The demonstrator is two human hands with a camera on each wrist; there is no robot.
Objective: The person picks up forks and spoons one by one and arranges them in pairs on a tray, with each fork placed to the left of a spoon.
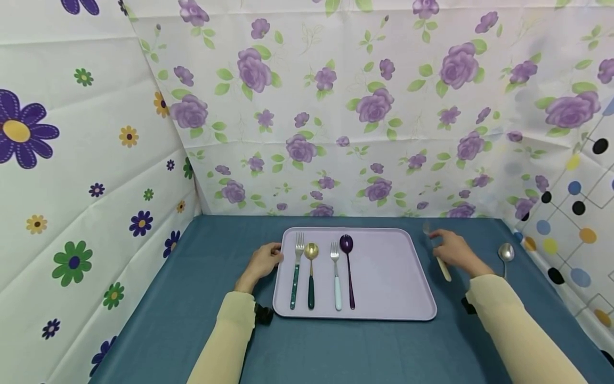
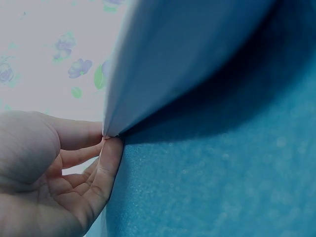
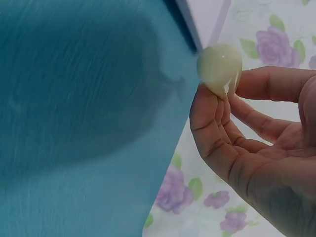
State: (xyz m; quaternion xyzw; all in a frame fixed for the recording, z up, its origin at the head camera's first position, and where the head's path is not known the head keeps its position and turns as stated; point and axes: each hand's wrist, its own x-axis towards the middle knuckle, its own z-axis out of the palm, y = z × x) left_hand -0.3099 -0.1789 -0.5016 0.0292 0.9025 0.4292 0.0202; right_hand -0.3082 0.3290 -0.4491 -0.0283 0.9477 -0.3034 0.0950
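Note:
My left hand is at the left edge of a pale lilac tray, and in the left wrist view its thumb and fingers pinch the tray's rim. Right of the tray, my right hand pinches a fork with a cream handle, its tines pointing to the back wall. The rounded handle end faces the right wrist camera. On the tray lie a green-handled fork, a gold spoon with a dark green handle, a fork with a pale mint handle and a dark purple spoon.
A silver spoon lies on the blue tablecloth at the right, its lower handle hidden by the right arm. Flower-patterned sheets stand as walls along the back and left, with a dotted sheet on the right.

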